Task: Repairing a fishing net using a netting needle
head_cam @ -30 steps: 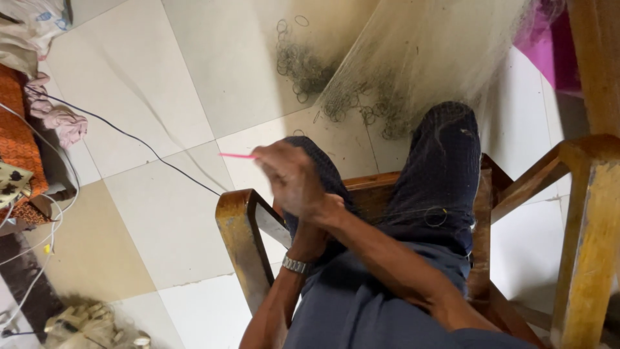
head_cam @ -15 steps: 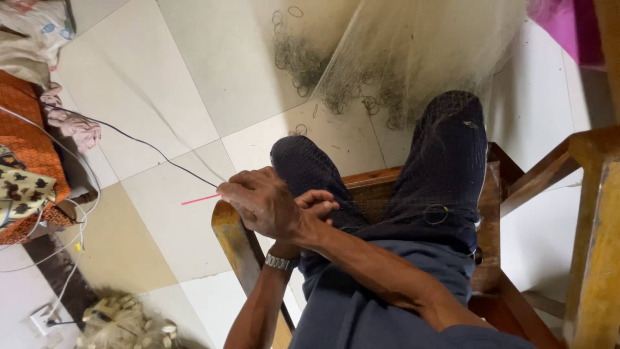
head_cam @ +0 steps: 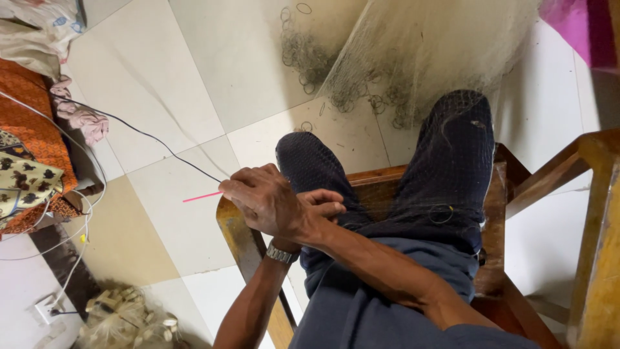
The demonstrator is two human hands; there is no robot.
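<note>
I sit on a wooden chair [head_cam: 240,240] with a fine fishing net [head_cam: 420,58] draped over my legs and spilling onto the tiled floor ahead. My right hand [head_cam: 261,201] reaches across to the chair's front left corner and pinches a thin pink netting needle [head_cam: 201,196] that points left. My left hand [head_cam: 326,203], with a metal watch [head_cam: 281,253] on its wrist, lies crossed under the right. Its fingers are curled against the net over my left knee [head_cam: 310,158].
A black cable [head_cam: 148,137] runs across the tiles to my hands. Orange patterned cloth [head_cam: 29,148], white cords and a wall socket [head_cam: 48,310] are at the left. A pile of pale floats [head_cam: 126,320] sits at the lower left. A wooden frame [head_cam: 597,245] stands at the right.
Both hands moved left and down from above the knee to the chair's front corner, carrying the pink needle. Over the last half second they have held still.
</note>
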